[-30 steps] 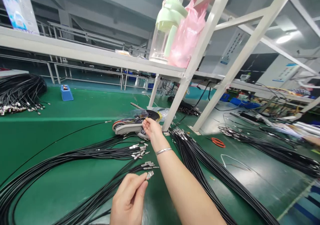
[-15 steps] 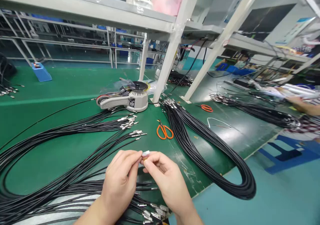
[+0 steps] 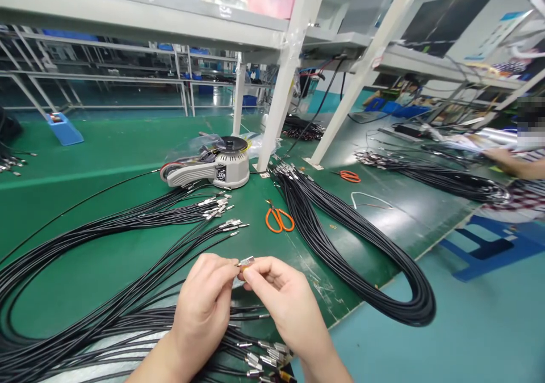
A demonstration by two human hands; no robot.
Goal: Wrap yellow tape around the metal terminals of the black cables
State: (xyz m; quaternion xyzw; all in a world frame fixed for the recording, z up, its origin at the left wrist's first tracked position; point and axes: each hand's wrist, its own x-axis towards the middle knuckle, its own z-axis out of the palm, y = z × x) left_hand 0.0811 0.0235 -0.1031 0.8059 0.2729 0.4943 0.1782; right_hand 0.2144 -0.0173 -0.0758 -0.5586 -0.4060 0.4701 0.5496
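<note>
A small silver cable connector (image 3: 247,261) with an amber-brown patch on it is pinched between my two hands over the bench. My left hand (image 3: 204,303) is closed on its left end, fingertips pressed together. From the other side, the thumb and forefinger of my right hand (image 3: 285,303) grip the connector and its amber part. Below my hands, black cables (image 3: 140,315) with silver connector ends run across the bench. Beyond lie more cable ends (image 3: 232,224) and orange-handled scissors (image 3: 280,220). My fingers hide most of what joins the connector.
A grey tape dispenser (image 3: 213,164) stands at the centre back by a white post (image 3: 289,71). A looped black cable bundle (image 3: 361,258) overhangs the right bench edge. Farther right are second orange-handled scissors (image 3: 349,176), a blue stool (image 3: 489,247) and another person's arm (image 3: 515,161).
The view has shifted slightly. More of the silver connector shows above my fingertips, and it sits at a somewhat different angle. Both hands keep their pinch.
</note>
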